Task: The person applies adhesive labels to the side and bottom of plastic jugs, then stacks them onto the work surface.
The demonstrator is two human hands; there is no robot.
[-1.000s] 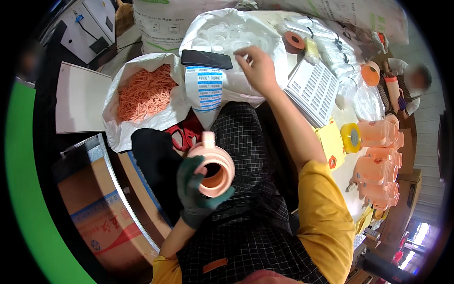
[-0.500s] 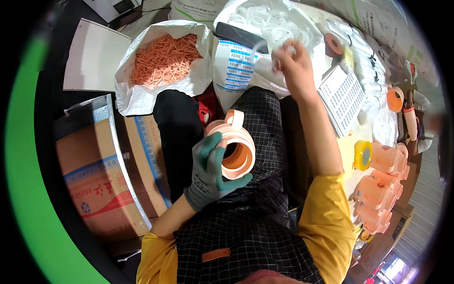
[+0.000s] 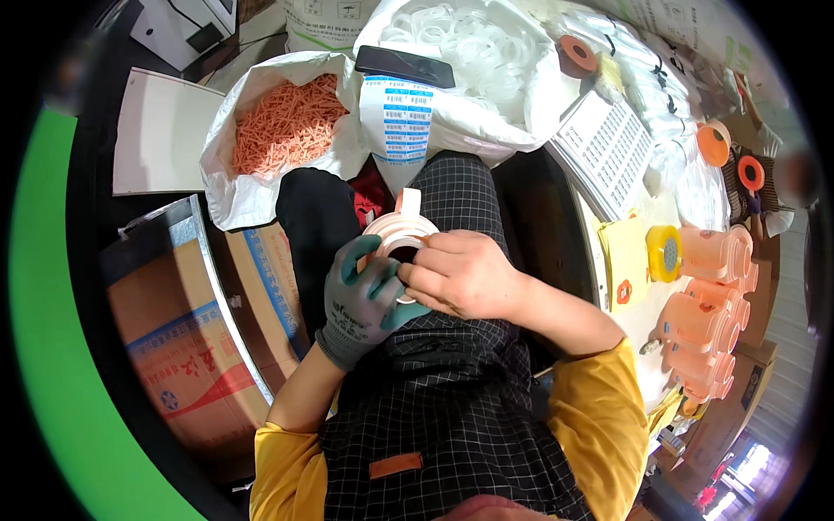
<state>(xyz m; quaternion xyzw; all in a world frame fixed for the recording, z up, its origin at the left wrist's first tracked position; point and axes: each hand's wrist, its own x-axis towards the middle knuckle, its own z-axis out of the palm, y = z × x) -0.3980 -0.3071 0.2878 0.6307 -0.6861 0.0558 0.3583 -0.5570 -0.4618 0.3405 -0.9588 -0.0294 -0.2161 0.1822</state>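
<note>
Pink plastic cup [image 3: 387,225]: lies between both hands, over the lap, with mouth tilted up and toward the torso. Handle [image 3: 408,201]: projects from the far side of the cup, clear of all fingers.

Left hand [image 3: 354,300], in a grey-green glove: grips the cup from the left and near side. Wraps around the body, with green fingertips on the left wall and near the mouth, and one green-tipped digit extended along the near edge.

Right hand [image 3: 460,273], bare: reaches the mouth from the right of the cup. Rests curled fingers at the mouth, covering its right part. Cannot tell whether anything is pinched there, being hidden by the fingers.

Surroundings, relative to the cup:
- Far left: white bag [image 3: 224,178] with pink strips [image 3: 288,126].
- Beyond: second white bag [image 3: 486,135] with clear rings [image 3: 473,48]; carries a black phone [image 3: 404,66] and a blue-and-white label sheet [image 3: 395,122] at its left.
- Far right: stack of printed sheets [image 3: 612,156].
- Right, well apart: yellow tape roll [image 3: 665,253], then a group of pink cups [image 3: 699,317].
- Left: cardboard box [image 3: 187,347].
- Near side: black checked apron [image 3: 452,408].
</note>
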